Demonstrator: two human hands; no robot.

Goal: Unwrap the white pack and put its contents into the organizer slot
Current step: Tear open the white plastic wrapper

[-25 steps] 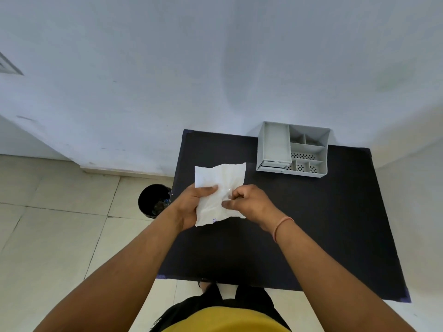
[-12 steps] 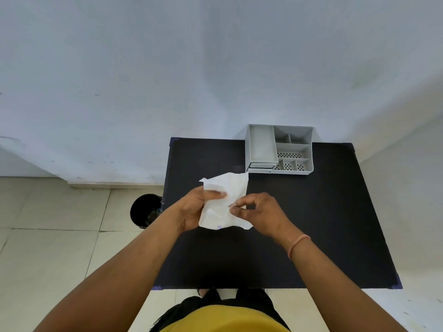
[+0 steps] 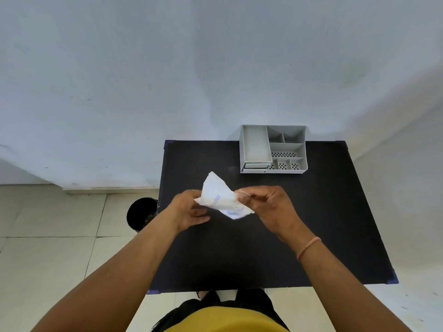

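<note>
Black worktop [image 3: 323, 224] at frame centre: left hand [image 3: 189, 210] and right hand [image 3: 268, 207] each pinch the pack [image 3: 220, 200]; organizer [image 3: 273, 149] upper right.

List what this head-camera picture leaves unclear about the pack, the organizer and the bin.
- White pack, head view: contents hidden by the wrapper; blue print too small to read.
- Left hand and right hand: fingertips partly hidden behind the pack.
- Grey organizer: drawer contents hidden by its front.
- Black bin: partly hidden by the table edge.
</note>
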